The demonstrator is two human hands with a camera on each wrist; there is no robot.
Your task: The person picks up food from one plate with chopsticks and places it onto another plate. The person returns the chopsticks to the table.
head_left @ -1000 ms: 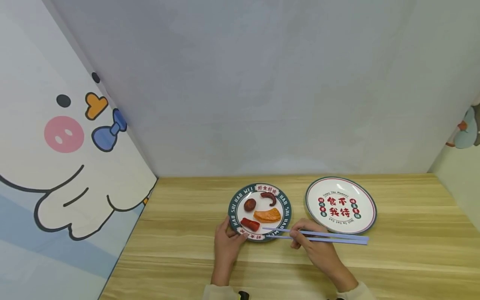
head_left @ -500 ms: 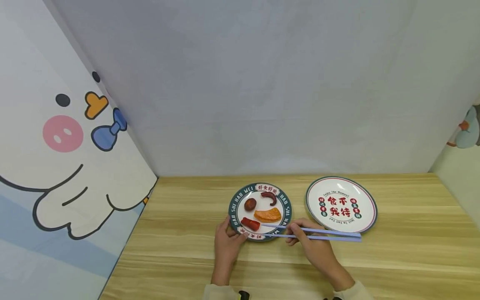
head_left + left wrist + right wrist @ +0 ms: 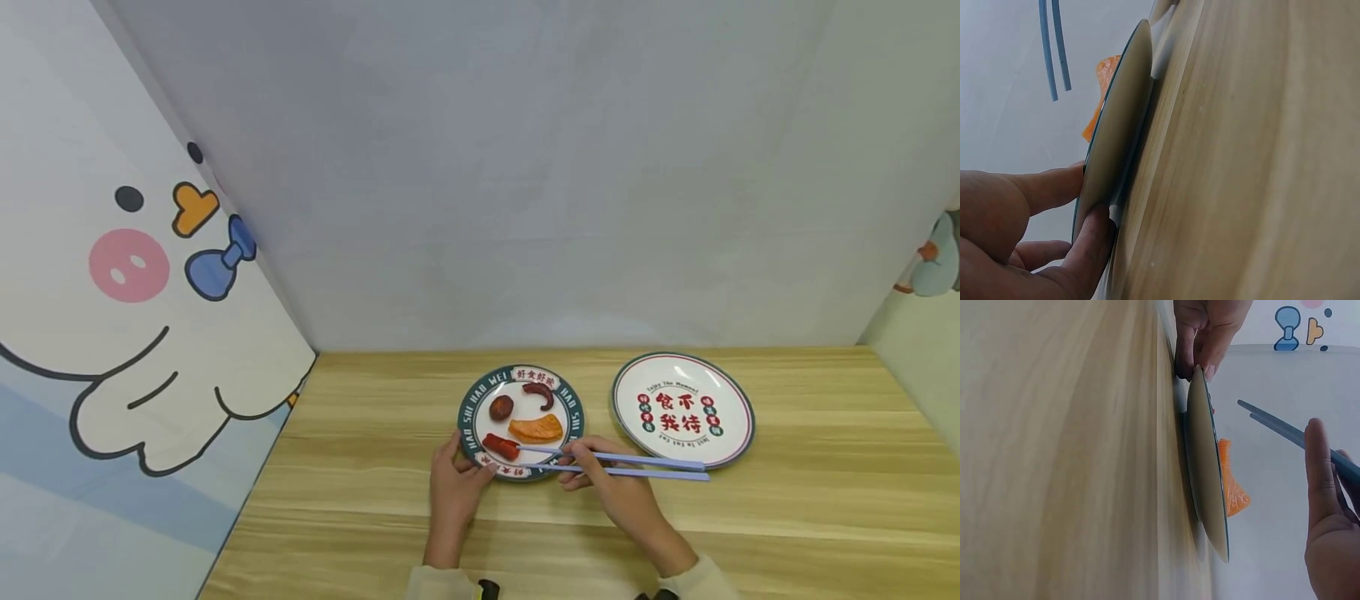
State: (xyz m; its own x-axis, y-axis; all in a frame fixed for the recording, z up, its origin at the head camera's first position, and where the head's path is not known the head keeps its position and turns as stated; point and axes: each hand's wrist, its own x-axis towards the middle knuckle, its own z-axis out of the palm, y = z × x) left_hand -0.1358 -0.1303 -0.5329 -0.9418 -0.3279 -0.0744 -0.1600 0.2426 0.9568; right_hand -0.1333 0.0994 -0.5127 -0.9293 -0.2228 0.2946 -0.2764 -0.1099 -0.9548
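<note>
My left hand (image 3: 454, 487) pinches the near-left rim of a green-edged plate (image 3: 467, 417), thumb above and fingers beneath, as the left wrist view shows. On that plate lie a red food piece (image 3: 500, 447), a round brown piece (image 3: 501, 407), an orange salmon-like slice (image 3: 536, 429) and a dark curled piece (image 3: 542, 393). A pair of pale blue chopsticks (image 3: 652, 467) is held in my right hand (image 3: 611, 479), tips slightly apart. In the head view the tips overlap the plate beside the red piece; in the right wrist view the chopsticks (image 3: 1272, 422) hang above the plate, gripping nothing.
A second plate (image 3: 731, 400), white with red lettering, lies right of the first, just beyond my right hand. The wooden table (image 3: 337, 483) meets a grey wall (image 3: 525, 208) at its back edge. A cartoon-printed panel (image 3: 187, 350) stands on the left.
My right hand has moved left with the chopsticks, bringing their tips from beside the orange slice to the right side of the red piece. My left hand and both plates stay put.
</note>
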